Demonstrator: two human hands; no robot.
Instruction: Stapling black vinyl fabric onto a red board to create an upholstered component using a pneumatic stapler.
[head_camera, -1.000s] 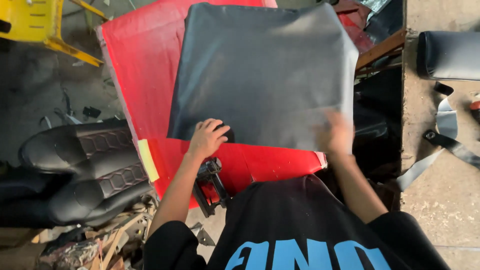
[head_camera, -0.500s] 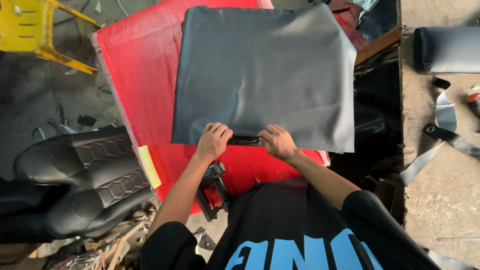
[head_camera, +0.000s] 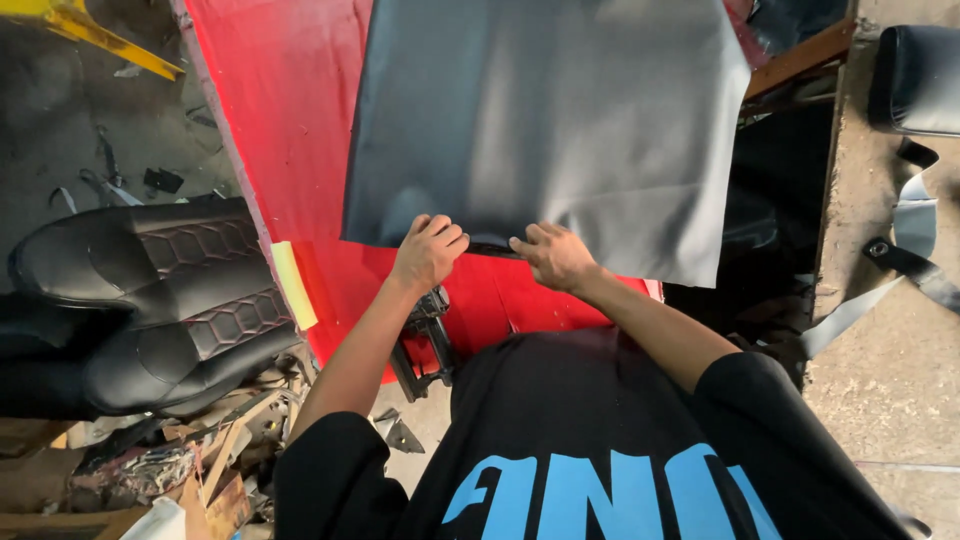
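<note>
The left hand (head_camera: 428, 251) and right hand (head_camera: 552, 254) both pinch the near edge of a dark grey vinyl sheet (head_camera: 545, 120). Beneath them lies a red vinyl sheet (head_camera: 290, 130).

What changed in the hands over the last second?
The right hand slid left along the near edge of the grey sheet to meet the left hand; both now pinch a small dark thing at that edge. The sheet, the red sheet and the black seat stayed put.
</note>
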